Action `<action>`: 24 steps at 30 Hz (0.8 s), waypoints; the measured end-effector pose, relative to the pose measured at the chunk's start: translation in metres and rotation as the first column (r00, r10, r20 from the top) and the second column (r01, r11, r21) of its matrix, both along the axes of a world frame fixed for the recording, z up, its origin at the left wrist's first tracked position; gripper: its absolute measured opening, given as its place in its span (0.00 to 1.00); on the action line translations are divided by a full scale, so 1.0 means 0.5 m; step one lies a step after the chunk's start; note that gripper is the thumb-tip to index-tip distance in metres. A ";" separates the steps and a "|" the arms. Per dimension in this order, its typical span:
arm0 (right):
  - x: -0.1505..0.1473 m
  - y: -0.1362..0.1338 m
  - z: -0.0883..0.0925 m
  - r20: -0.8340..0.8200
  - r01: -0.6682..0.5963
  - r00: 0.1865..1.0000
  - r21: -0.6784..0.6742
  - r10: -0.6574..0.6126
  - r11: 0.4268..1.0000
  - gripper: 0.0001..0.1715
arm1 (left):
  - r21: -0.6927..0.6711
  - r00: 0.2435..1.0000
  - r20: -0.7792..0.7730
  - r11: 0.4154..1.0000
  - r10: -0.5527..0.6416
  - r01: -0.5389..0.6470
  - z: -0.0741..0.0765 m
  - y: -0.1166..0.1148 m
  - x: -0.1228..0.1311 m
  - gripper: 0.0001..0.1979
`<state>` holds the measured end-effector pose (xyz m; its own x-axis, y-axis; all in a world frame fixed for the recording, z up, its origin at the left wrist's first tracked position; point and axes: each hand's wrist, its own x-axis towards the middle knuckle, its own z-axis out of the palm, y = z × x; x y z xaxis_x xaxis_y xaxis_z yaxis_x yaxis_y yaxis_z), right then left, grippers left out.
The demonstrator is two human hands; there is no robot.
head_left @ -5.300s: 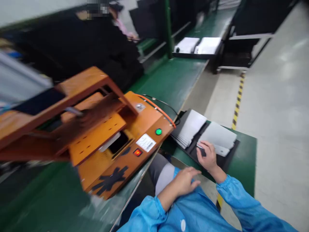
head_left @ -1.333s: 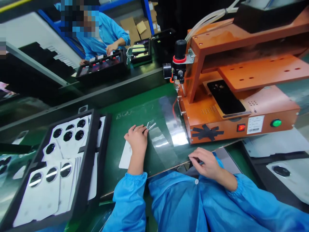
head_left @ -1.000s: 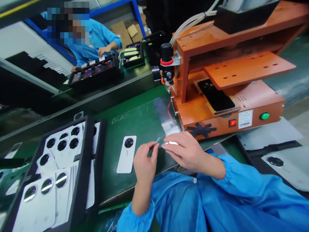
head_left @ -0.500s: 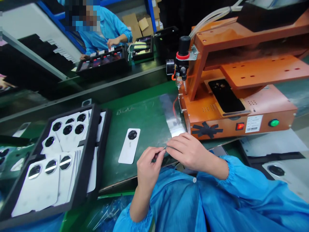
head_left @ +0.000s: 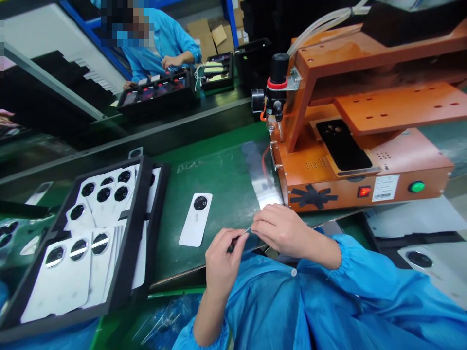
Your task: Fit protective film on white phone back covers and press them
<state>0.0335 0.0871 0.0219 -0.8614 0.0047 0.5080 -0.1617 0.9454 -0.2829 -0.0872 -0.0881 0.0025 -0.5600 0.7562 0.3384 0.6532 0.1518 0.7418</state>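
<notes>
My left hand is closed, thumb and fingers pinching a thin, small strip-like piece near the table's front edge. My right hand is closed too, its fingertips at the other end of that thin piece; what kind of thing it is I cannot make out. To the left of my hands, a white phone back cover with a round black camera ring lies flat on the green mat. No part of my hands touches the cover.
At left, a black foam tray holds several white phone covers. An orange press machine stands at right with a black phone-shaped plate on its bed. A co-worker sits across the bench behind a black tray.
My hands have shifted slightly down and a little apart, so more of the thin piece shows between them. The white cover has stayed in place.
</notes>
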 end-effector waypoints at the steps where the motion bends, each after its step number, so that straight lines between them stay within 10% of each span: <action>1: 0.000 -0.002 -0.003 0.007 -0.003 1.000 0.000 0.003 1.000 0.12 | -0.014 0.999 0.039 1.000 0.011 -0.010 -0.003 -0.002 0.001 0.03; 14: -0.008 -0.015 -0.021 -0.033 -0.050 0.998 0.139 0.055 0.989 0.13 | -0.022 0.997 0.049 0.998 0.051 -0.050 -0.019 -0.023 0.012 0.03; 24: -0.011 -0.021 -0.036 0.015 -0.051 0.999 -0.002 0.051 0.999 0.12 | 0.030 0.993 -0.116 1.000 0.002 0.001 -0.039 -0.038 0.010 0.09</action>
